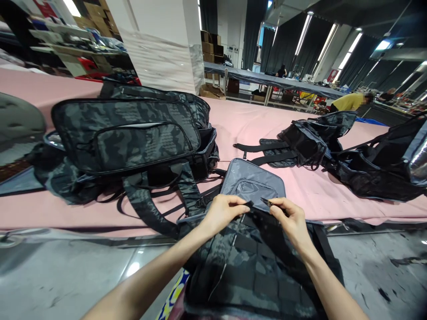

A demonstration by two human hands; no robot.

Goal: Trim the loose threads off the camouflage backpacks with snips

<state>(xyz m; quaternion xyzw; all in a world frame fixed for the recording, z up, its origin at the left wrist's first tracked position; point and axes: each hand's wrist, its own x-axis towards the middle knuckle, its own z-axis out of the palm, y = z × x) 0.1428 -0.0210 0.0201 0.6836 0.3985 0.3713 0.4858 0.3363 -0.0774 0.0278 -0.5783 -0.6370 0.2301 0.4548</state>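
Observation:
A dark camouflage backpack (256, 258) lies against the table's near edge, its grey-lined flap (258, 178) folded back onto the table. My left hand (227, 211) pinches a short end of black webbing (249, 204) between thumb and fingertips, above the top of the pack. Just to the right, my right hand (292, 218) is closed around small dark thread snips (266, 202). Their pointed tips face the webbing, with a small gap between. The palm hides most of the snips' handle.
Stacked camouflage bags (133, 133) with hanging straps cover the left of the pink-covered table (230, 115). More black bags (307, 142) lie to the right. Behind the table stand a wrapped pillar (163, 62) and a person in a yellow top (348, 102).

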